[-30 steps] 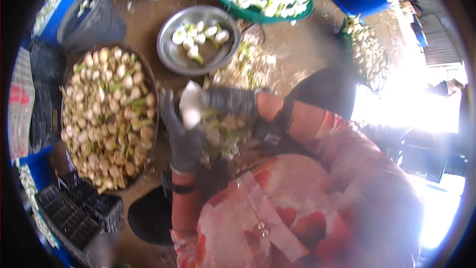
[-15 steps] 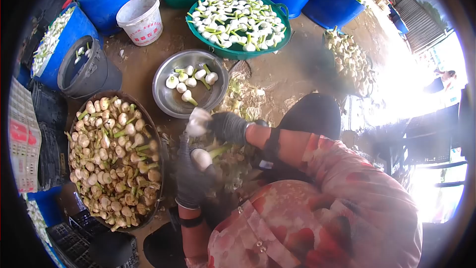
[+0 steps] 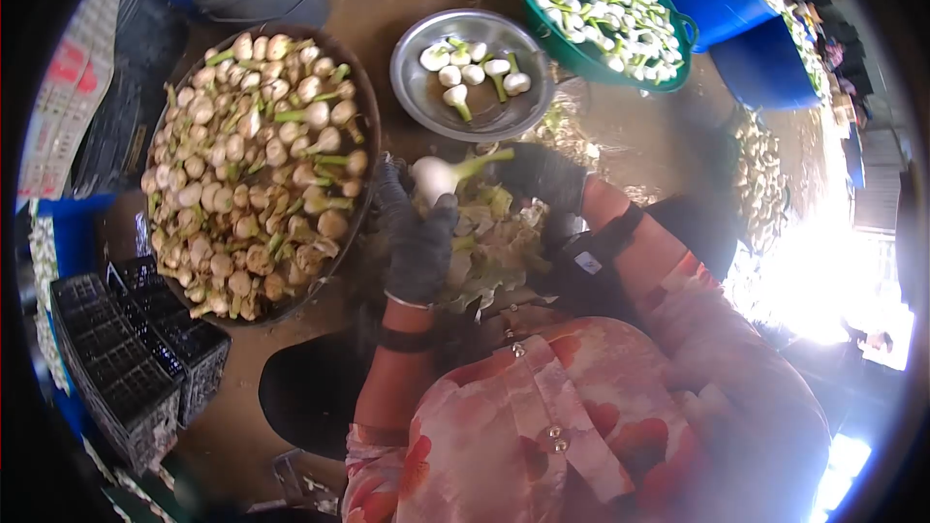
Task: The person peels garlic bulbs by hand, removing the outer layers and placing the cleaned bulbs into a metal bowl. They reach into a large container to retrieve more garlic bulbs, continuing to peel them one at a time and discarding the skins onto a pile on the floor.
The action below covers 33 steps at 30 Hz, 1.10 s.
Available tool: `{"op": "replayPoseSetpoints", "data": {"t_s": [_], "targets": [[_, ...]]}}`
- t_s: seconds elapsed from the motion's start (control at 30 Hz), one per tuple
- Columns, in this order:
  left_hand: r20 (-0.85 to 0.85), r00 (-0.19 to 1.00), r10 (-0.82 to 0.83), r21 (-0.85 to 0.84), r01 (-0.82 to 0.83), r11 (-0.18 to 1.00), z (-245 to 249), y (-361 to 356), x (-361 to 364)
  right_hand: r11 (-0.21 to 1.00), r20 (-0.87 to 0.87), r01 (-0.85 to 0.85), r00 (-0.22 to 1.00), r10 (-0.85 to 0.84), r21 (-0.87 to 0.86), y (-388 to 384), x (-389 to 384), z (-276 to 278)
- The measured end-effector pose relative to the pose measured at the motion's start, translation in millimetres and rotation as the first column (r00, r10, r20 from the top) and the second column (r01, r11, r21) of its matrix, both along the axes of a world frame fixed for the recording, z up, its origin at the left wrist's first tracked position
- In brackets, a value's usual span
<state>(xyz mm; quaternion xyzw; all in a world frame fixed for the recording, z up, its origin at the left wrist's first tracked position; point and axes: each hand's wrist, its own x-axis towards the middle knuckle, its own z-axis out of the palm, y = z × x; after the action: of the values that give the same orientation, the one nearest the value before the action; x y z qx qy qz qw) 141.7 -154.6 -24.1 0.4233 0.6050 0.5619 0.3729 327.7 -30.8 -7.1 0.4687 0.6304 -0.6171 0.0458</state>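
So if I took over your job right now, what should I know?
Left hand: gloved, grips a white bulb.
Right hand: gloved, at the bulb's green stalk; grip unclear.
Done: a few clean bulbs in the metal bowl, many more in the green tub.
Left: the brown basin, heaped with unpeeled bulbs.
Peelings lie below the hands.

One bulb [image 3: 433,177], white, round, skin clean and glossy. A short pale-green stalk [image 3: 481,164] is attached. It lies near level, stalk pointing away and to the right. The bulb end sits in the fingertips of the gloved left hand [image 3: 417,242]; the stalk tip meets the gloved right hand [image 3: 542,174], grip there unclear. It is held in the air above a heap of pale green trimmings [image 3: 494,252], just short of the metal bowl [image 3: 417,97].
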Motion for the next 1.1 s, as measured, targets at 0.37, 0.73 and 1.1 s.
{"op": "replayPoseSetpoints", "data": {"t_s": [0.37, 0.73, 1.1], "targets": [[0.535, 0.793, 0.29, -0.285, -0.154, 0.946, 4, -8, -22, 0.727, 0.447, -0.472, 0.859, 0.25, 0.499, 64, -182, -20], [0.522, 0.782, 0.339, -0.352, -0.164, 0.921, 12, -4, -62, 0.351, 0.807, -0.806, 0.559, 0.189, 0.476, 76, -254, -70], [0.977, 0.155, 0.146, -0.153, 0.035, 0.988, -17, 0, -43, 0.773, -0.234, -0.064, 0.934, 0.269, 0.632, -3, -82, -33]]}}
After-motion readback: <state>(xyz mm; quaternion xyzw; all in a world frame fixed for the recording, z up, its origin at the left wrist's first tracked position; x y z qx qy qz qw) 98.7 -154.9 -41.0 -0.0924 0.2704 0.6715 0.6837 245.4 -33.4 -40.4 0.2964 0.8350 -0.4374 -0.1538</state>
